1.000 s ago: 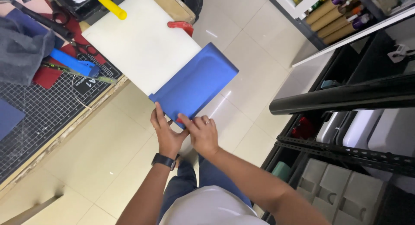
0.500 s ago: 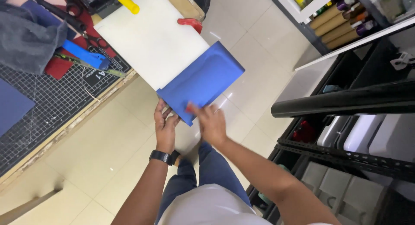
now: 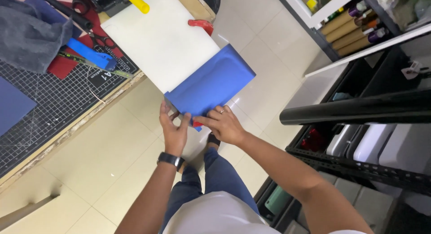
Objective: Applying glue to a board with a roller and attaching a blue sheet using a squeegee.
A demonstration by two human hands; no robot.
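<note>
- While the person stands on the tiled floor, the left hand and right hand meet at the near corner of a blue sheet.
- Left fingers close narrowly on the sheet's near left corner, thumb on top; a dark watch sits on that wrist.
- Right fingers pinch the near edge just beside the left hand, where a small red bit shows.
- Beyond the hands, the blue sheet overhangs the near right end of a white board.
- Farther left, a gridded cutting mat covers the surface, with scissors and grey cloth on it.
- At the far edge lies a yellow tube.
</note>
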